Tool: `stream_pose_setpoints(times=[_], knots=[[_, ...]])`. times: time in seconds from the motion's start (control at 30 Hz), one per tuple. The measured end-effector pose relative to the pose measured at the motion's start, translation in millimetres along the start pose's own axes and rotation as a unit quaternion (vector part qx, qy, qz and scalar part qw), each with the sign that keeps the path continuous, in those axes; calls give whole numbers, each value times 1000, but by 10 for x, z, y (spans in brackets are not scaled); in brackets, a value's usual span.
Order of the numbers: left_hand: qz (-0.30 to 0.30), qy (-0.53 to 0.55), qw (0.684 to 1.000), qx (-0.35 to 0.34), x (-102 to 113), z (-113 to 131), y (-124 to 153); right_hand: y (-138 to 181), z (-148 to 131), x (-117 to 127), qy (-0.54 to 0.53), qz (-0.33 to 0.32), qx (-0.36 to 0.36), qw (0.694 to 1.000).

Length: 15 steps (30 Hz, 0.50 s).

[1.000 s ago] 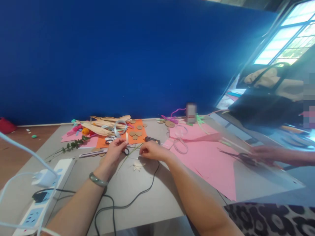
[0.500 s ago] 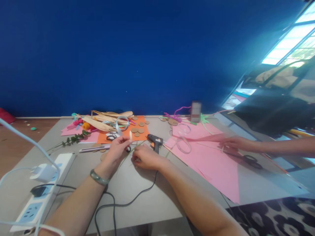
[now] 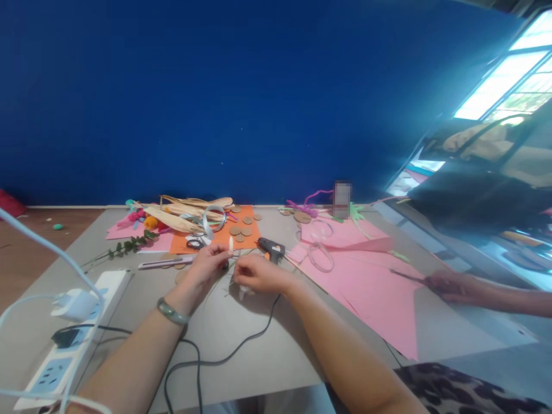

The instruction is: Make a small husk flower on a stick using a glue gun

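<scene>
My left hand (image 3: 210, 260), with a green bangle on the wrist, pinches a small pale petal-shaped piece (image 3: 231, 244) upright over the grey table (image 3: 241, 345). Close beside it, my right hand (image 3: 257, 272) is curled, fingers pinched on a small pale flower-like piece (image 3: 244, 292) near a thin green stem (image 3: 219, 277). A black glue gun (image 3: 271, 248) lies just behind my right hand, and its black cord (image 3: 241, 342) runs back toward me.
An orange sheet (image 3: 224, 237) holds brown discs, dried husks and ribbon. Pink paper (image 3: 366, 276) covers the right side, where another person's hand (image 3: 448, 286) holds scissors. A white power strip (image 3: 73, 328) with plugs lies at the left. A leafy sprig (image 3: 127, 246) and craft knife (image 3: 164, 263) lie nearby.
My right hand moved left from the glue gun toward my left hand and the flower piece. The other person's hand moved about over the pink paper.
</scene>
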<state>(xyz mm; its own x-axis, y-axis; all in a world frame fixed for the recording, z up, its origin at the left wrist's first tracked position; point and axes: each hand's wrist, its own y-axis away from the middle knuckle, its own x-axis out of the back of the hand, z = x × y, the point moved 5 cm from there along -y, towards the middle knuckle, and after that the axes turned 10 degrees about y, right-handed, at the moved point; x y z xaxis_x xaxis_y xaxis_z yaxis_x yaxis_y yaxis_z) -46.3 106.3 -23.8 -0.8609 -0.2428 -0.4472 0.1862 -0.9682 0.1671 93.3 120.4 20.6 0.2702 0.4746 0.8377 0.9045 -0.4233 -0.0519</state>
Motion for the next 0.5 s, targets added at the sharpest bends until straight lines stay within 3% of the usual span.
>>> stream_pose_setpoints(times=[0.13,0.33,0.5], knots=[[-11,-16,1000,11,-19,-16,1,48,145,145,-136,47,-72,987],[-9,-34,999,35,-50,-14,35,111,239,309,-199,133,-81,968],[-22,-40,998,31,-95,-7,68,134,222,268,-221,62,-75,970]])
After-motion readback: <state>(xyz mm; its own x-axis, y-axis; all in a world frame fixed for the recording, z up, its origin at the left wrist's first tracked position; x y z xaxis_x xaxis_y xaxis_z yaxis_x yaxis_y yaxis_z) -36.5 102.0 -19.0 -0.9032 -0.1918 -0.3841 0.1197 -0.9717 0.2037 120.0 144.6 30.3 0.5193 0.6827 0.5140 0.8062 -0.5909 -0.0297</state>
